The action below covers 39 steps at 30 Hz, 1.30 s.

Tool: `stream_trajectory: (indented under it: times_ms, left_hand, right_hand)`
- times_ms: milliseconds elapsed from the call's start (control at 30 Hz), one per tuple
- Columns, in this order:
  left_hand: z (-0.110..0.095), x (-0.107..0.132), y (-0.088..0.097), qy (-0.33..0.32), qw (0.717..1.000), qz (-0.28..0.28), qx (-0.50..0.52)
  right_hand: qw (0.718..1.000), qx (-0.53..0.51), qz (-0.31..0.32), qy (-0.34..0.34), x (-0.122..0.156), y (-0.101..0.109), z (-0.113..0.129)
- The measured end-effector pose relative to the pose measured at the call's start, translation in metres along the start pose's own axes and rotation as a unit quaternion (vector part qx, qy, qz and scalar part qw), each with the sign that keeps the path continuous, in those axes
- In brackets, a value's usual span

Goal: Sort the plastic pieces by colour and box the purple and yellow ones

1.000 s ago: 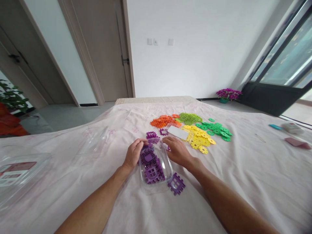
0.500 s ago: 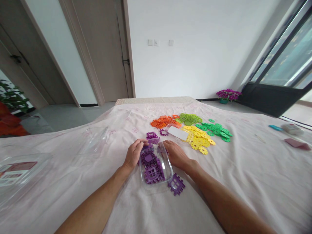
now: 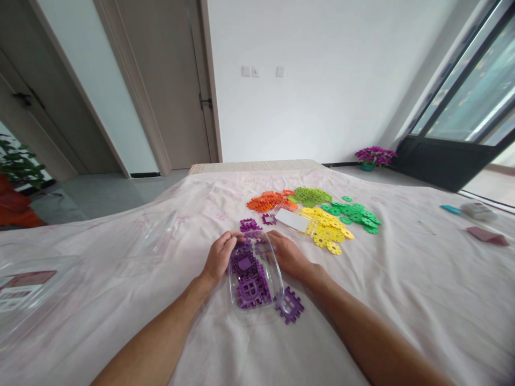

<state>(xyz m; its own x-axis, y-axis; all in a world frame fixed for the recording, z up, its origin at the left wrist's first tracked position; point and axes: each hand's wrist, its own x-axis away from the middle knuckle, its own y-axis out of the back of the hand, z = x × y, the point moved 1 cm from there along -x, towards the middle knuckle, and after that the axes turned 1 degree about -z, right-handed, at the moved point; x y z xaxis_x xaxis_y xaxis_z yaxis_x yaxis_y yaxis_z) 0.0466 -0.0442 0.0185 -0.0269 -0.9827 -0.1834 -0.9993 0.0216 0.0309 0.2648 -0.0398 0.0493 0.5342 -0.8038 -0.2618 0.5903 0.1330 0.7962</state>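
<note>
A clear plastic tub (image 3: 274, 279) stands in front of me, with several interlocking purple plastic building pieces (image 3: 250, 289) seen in it or through its wall. At its far left corner my left hand (image 3: 220, 254) is closed, fingertips at the rim beside purple pieces. My right hand (image 3: 290, 254) curls round the far right side of the tub; its fingertips show only dimly through the plastic. One purple window-shaped piece (image 3: 290, 305) lies on the cloth against the near right corner. Beyond the hands lie more purple pieces (image 3: 249, 224) and a single purple frame (image 3: 269, 219).
Past the tub are piles of orange (image 3: 270, 201), lime (image 3: 311, 195), green (image 3: 356, 213) and yellow discs (image 3: 332, 228). A clear box with a white label (image 3: 293, 220) leans by the yellow ones. Clear lids or boxes (image 3: 32, 289) lie left; a pink cloth (image 3: 486, 236) lies far right.
The view has shifted very slightly. The right fingers have moved a little at the far side of the tub; the left hand keeps its place.
</note>
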Motion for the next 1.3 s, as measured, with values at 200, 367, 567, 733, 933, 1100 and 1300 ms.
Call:
stream_trajectory:
  times_ms: [200,367,567,733,933,1100,1300]
  left_hand:
    - [-0.001,0.0,0.0,0.004,1.0,-0.002,-0.005]
    - [-0.002,0.001,0.0,-0.001,1.0,-0.003,-0.007]
    - [-0.001,-0.001,0.001,-0.014,1.0,-0.02,0.005]
    - [-0.002,-0.003,0.005,-0.015,0.997,-0.067,0.03]
    - [-0.002,-0.006,0.013,-0.025,0.992,-0.113,0.039]
    - [-0.003,-0.009,0.018,-0.011,0.989,-0.14,0.037]
    - [-0.004,-0.009,0.021,-0.009,0.987,-0.157,0.029]
  right_hand:
    - [1.0,-0.012,-0.002,0.004,0.0,0.001,0.0]
    - [1.0,0.008,-0.005,0.025,0.0,-0.001,-0.002]
    - [0.997,0.017,-0.043,0.056,-0.003,-0.006,-0.011]
    - [0.993,0.012,-0.116,0.033,-0.003,-0.008,-0.025]
    - [0.991,0.059,-0.122,0.022,-0.003,-0.01,-0.034]
    - [0.99,0.104,-0.068,0.06,-0.001,-0.011,-0.022]
    - [0.985,0.14,-0.005,0.098,0.002,-0.014,0.001]
